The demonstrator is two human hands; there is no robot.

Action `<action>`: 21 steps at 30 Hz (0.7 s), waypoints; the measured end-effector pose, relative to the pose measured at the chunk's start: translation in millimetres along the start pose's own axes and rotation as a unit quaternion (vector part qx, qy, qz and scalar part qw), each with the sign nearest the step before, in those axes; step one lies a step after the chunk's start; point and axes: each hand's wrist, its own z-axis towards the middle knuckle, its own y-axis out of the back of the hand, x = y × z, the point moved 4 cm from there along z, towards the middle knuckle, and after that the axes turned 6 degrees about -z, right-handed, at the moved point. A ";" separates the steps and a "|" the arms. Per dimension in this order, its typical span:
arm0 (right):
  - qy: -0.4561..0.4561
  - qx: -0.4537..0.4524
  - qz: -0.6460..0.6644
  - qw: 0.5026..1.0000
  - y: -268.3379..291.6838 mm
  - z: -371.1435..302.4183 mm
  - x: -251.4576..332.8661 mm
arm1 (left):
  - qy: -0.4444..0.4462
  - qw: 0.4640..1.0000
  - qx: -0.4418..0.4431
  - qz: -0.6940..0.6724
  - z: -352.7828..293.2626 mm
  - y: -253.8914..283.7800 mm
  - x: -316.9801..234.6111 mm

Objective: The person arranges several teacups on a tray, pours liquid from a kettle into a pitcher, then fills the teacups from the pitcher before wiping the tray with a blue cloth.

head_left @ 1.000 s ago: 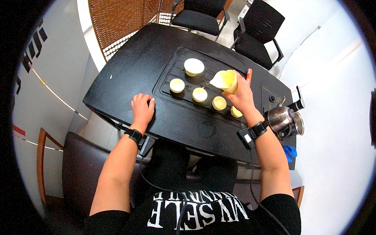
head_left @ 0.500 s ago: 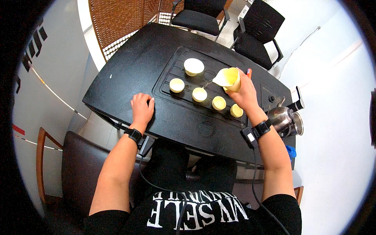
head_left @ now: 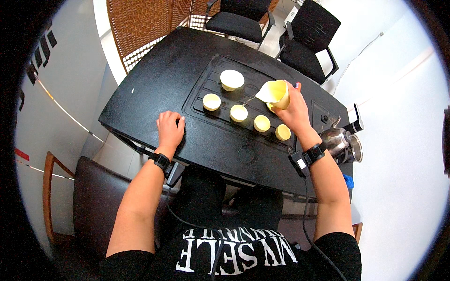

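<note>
My right hand point(head_left: 294, 110) is closed round a pale yellow pouring pitcher point(head_left: 280, 96), tilted with its spout to the left. From the spout a thin stream of liquid falls into a small yellow cup point(head_left: 238, 116). Other small cups stand in the same row: one cup point(head_left: 212, 102) to its left, another cup point(head_left: 262, 123) and a last cup point(head_left: 283, 133) to its right. Behind the row sits a larger white-and-yellow bowl point(head_left: 232, 83). My left hand point(head_left: 169, 127) rests on the table, fingers loosely bent and thumb apart, holding nothing.
The cups stand on a black slatted tea tray point(head_left: 199, 97) on the black table point(head_left: 154, 77). At the right edge are a steel kettle point(head_left: 333, 139) and a blue cloth-like item point(head_left: 348, 181). An orange item point(head_left: 298, 87) shows behind my right hand. Black chairs point(head_left: 307, 58) stand beyond.
The pitcher and my right hand have shifted very slightly right. Liquid keeps running into the same cup. My left hand has not moved.
</note>
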 end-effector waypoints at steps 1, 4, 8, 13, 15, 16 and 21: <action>0.000 0.001 0.000 1.000 0.2 0.0 0.3 | 0.002 1.000 0.002 -0.001 0.1 0.1 -0.5; 0.002 -0.004 -0.002 1.000 -1.4 -0.8 -1.8 | 0.004 1.000 0.004 -0.001 0.3 0.7 -1.4; -0.006 0.005 0.010 1.000 -5.3 -2.1 -4.1 | 0.002 1.000 0.003 0.002 0.1 -0.6 0.3; -0.062 0.029 0.050 0.996 -17.4 -5.0 -4.2 | 0.016 1.000 0.009 -0.001 1.0 1.5 -3.0; -0.072 0.039 0.070 0.994 -21.8 -4.2 -1.1 | 0.016 1.000 0.011 0.003 1.6 2.1 -3.5; -0.077 0.044 0.080 0.993 -23.8 -3.6 0.1 | 0.014 1.000 0.011 0.002 1.8 2.2 -4.1; -0.078 0.031 0.113 0.990 -35.9 3.7 7.2 | 0.017 1.000 0.007 -0.001 1.8 1.6 -4.7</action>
